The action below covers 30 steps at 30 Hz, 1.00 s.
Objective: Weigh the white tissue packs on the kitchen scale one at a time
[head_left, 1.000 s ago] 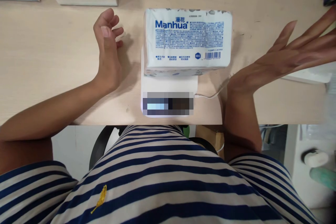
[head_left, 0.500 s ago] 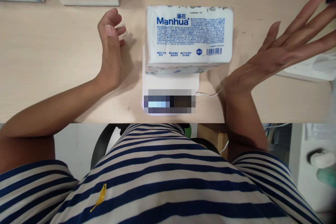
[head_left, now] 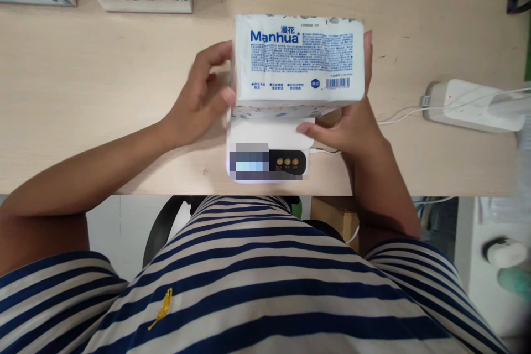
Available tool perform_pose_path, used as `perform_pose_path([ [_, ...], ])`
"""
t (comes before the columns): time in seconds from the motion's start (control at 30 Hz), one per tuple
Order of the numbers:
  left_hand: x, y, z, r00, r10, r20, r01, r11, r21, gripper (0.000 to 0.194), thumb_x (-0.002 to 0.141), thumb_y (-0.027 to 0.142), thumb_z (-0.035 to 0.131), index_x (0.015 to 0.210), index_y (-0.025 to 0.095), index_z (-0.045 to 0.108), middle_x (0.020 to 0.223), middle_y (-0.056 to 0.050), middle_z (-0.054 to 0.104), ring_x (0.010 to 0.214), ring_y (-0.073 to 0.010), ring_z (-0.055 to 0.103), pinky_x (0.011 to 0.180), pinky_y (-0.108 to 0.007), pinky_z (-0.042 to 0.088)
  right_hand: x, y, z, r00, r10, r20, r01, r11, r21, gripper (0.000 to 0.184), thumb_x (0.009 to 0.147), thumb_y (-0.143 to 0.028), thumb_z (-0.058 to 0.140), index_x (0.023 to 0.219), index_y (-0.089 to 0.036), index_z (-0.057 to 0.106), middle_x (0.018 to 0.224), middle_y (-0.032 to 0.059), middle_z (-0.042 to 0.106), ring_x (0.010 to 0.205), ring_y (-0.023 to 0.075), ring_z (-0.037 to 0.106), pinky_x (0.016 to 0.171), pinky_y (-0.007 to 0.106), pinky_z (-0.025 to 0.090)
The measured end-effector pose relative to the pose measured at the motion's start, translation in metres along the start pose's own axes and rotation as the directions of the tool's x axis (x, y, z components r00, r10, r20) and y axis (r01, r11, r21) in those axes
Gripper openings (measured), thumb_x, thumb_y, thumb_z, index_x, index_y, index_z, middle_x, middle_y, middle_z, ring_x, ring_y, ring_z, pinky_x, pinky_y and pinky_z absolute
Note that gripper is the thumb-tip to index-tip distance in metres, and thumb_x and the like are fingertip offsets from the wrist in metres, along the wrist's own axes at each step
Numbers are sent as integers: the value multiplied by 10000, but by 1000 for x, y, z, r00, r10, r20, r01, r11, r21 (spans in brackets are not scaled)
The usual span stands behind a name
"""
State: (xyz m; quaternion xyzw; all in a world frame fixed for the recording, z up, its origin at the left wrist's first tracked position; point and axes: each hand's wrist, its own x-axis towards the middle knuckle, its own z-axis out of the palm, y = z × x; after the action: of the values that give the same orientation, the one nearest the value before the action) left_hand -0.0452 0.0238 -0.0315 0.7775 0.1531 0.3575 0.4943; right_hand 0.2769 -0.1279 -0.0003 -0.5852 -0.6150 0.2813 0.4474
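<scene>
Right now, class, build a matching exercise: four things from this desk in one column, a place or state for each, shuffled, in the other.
Things:
1. tissue pack
2. scale
3. power strip
4. left hand

Places or states:
A. far right on the desk, cables plugged in
B. on the scale, held at both ends
C. under the pack, at the desk's near edge
D. on the pack's left end

Pairs: 1-B, 2-C, 3-A, 4-D

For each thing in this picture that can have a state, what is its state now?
Tissue pack: lying flat on the scale, sealed, held at both ends.
Scale: on the table, display lit, cable plugged in at its right side.
Left hand: fingers closed on the pack's left end.
Right hand: gripping the pack's right end.
Power strip: on the table, cables attached.
</scene>
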Motion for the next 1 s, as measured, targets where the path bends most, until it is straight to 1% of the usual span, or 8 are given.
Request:
perform_pose_path([
  [0.03,-1,7,1,998,41,56,-42,999,21,756,1012,803,604,1602,378,396,1637,-58,492,1505,-300,513,1259,-621,484,0,7,-3,999,-12,43,13,1000,-10,1646,334,-754,1083,1725,-471,251,1874,11,243,1757,385,237,1460,582,253],
  [0.1,-3,14,2,989,121,83,-127,989,71,756,991,721,705,1586,331,450,1592,-93,554,1494,-319,577,1245,-653,493,-2,17,-5,990,-138,17,138,989,-56,1654,365,-725,1090,1732,-492,188,1883,-10,188,1751,397,248,1456,597,281],
  [0.23,-7,13,-4,974,194,117,-219,941,257,820,914,599,839,1610,388,459,1568,-67,621,1480,-336,600,1251,-675,510,-2,19,-3,950,-309,-38,305,948,-92,1444,549,-732,1033,1711,-581,190,1854,-84,187,1737,364,292,1455,575,280],
  [0.43,-5,31,-11,948,177,266,-289,830,478,924,986,584,732,1762,395,266,1735,-101,500,1562,-414,523,1251,-716,495,-2,1,10,969,-236,-73,235,972,-30,1534,496,-864,981,1723,-524,125,1728,33,410,1542,380,553,1295,676,489],
  [0.6,-10,30,-11,974,112,195,-197,842,502,785,1103,558,543,1786,504,160,1839,-69,323,1671,-406,391,1290,-685,482,11,-10,8,924,-333,-187,325,943,-73,1509,591,-869,937,1736,-520,19,1564,78,534,1439,334,615,1233,620,566],
  [0.77,-10,15,-13,998,-31,47,1,848,531,659,1146,531,451,1767,467,239,1762,-89,452,1616,-392,454,1299,-701,473,78,6,-49,869,-390,-305,349,919,-180,1563,587,-843,947,1726,-500,-68,1619,113,454,1553,355,522,1234,652,547],
  [0.9,-9,17,-16,995,-96,36,66,870,488,614,1146,555,435,1728,400,317,1743,-104,475,1618,-373,449,1332,-706,446,163,30,-110,822,-378,-427,331,926,-182,1617,562,-822,954,1738,-450,-92,1657,139,408,1579,379,495,1349,706,376],
  [1.0,-8,22,-16,985,-173,11,149,877,457,606,1138,616,416,1681,348,400,1764,-114,450,1650,-374,412,1365,-718,390,220,39,-140,850,-289,-439,199,950,-240,1544,686,-803,872,1767,-368,-140,1700,168,387,1606,377,478,1389,668,321],
])
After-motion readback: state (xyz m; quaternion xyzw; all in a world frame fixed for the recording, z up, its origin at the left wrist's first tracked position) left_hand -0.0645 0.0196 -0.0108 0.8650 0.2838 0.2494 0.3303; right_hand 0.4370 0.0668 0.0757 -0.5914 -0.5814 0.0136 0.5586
